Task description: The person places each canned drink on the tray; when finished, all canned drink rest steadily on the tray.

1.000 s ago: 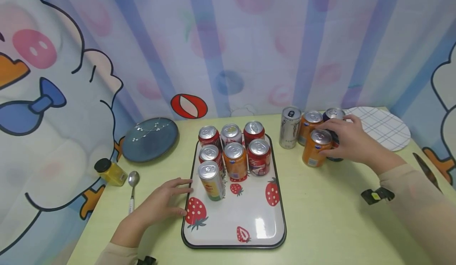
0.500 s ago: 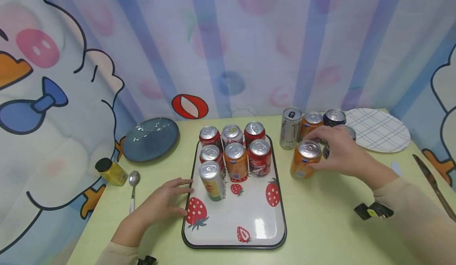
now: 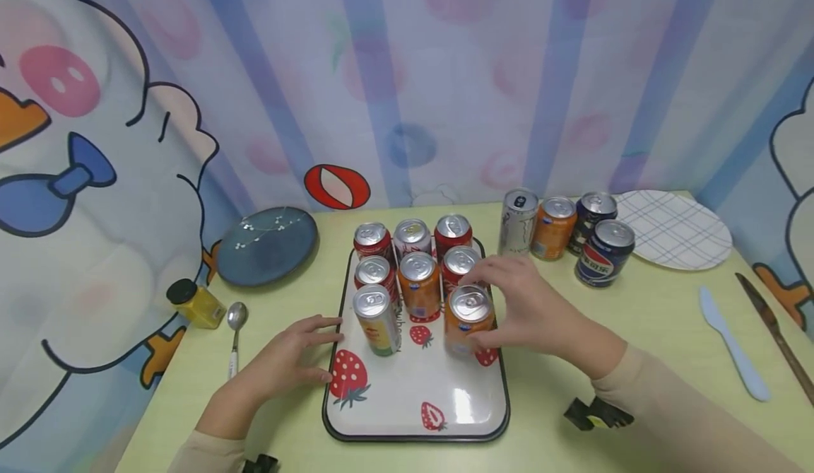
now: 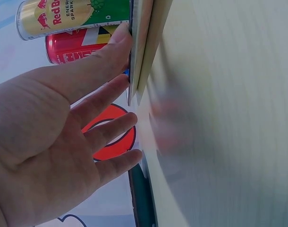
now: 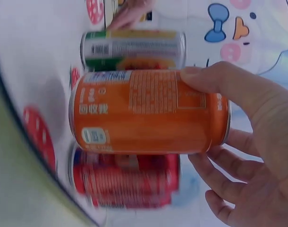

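Observation:
My right hand grips an orange soda can near its top, over the right side of the strawberry-print tray. In the right wrist view thumb and fingers span the orange can. My left hand rests at the tray's left edge, fingers extended and touching the rim. In the left wrist view a gold and green Red Bull can stands beyond the left thumb. On the tray, rows of cans include the Red Bull can, another orange can and several red cans.
Right of the tray stand a silver can, an orange can, a dark can and a Pepsi can. Behind lies a checked plate; two knives lie right. A dark plate, yellow bottle and spoon lie left.
My right hand has carried the orange can leftward from the group at the right to over the tray, uncovering the Pepsi can and the blue knife. My left hand stays in place.

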Motion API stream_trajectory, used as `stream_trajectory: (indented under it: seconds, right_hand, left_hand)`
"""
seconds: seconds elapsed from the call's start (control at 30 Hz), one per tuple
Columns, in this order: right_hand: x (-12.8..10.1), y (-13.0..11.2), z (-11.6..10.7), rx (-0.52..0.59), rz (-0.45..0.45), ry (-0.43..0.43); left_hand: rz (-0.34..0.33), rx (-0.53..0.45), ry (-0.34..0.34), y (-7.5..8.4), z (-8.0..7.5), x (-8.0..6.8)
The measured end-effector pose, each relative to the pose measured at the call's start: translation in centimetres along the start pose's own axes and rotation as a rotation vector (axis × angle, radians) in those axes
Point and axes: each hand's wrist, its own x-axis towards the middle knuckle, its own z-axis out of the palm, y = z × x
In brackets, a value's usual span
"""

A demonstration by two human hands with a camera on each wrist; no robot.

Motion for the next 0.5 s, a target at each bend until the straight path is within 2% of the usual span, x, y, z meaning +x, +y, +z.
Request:
stream_trajectory:
  seconds: [0.23,0.5]
  right_hand:
    - [2.0,-2.1,3.0,-0.014,-0.014,0.005]
    - [3.3,-2.4,4.9,-0.074,-0.011,-0.010]
  left_hand:
    - [0.010,-0.014,-0.004,-0.1,-0.1,0.0]
    - [0.014,-0.012,-0.001,-0.1,-0.1,-0.1]
